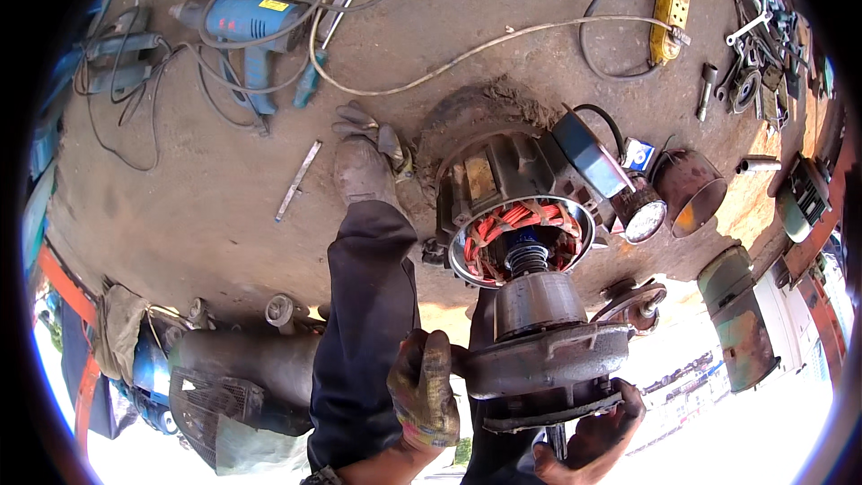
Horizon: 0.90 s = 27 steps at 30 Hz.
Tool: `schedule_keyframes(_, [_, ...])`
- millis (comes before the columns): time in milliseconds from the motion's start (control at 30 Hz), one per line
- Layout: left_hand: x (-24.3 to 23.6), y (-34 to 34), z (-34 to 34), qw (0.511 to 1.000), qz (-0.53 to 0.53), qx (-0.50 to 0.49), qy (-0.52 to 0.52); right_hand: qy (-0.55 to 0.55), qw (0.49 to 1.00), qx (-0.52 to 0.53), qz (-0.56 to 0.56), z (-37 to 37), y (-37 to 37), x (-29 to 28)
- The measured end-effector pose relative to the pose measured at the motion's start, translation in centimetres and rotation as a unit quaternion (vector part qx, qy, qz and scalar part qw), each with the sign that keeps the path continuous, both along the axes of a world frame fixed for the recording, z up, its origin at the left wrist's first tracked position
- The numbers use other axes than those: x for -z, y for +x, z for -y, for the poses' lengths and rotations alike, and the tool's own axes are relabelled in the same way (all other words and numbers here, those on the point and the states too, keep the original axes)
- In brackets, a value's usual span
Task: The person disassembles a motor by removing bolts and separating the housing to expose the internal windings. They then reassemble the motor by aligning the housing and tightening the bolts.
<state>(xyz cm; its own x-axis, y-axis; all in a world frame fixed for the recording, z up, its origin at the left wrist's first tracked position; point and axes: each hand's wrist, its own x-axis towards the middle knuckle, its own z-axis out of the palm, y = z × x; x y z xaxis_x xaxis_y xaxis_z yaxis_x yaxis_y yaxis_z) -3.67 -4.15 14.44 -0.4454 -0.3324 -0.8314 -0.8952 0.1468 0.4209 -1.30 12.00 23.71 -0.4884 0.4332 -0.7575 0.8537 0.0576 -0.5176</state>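
My left hand (426, 391), in a stained glove, is closed at the left side of a dark, flanged metal housing (539, 366). My bare right hand (600, 436) curls around the lower right edge of the same housing, beside a short shaft stub (557, 440). From the housing's far side juts a smooth metal cylinder (540, 304), with a spring-wrapped shaft (526, 259) at its end. That shaft points into the open end of a ribbed motor casing (467, 181) on the ground, where red windings (503, 220) line the inside.
My left leg (370, 278) stretches beside the motor casing. A blue power tool (251, 22) and loose cables lie far left, and a yellow power strip (670, 16) far right. Wrenches (750, 29) are piled beyond a rusty can (690, 193). A dark cylinder (260, 364) lies at near left.
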Motion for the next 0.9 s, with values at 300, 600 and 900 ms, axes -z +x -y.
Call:
schedule_keyframes(300, [0.5, 6.6, 2.8, 0.939, -0.193, 0.281, -0.04, -0.002, 0.999, -0.022, -0.043, -0.9, 2.5, 0.6])
schedule_keyframes(600, [1.0, 8.1, 2.9, 0.947, -0.196, 0.249, -0.049, 0.0, 0.999, 0.011, -0.035, -0.1, 2.9, 1.0])
schedule_keyframes(900, [1.6, 6.8, 2.2, 0.956, -0.247, 0.14, 0.081, 0.011, 1.0, -0.021, 0.004, -0.6, 2.1, -0.2])
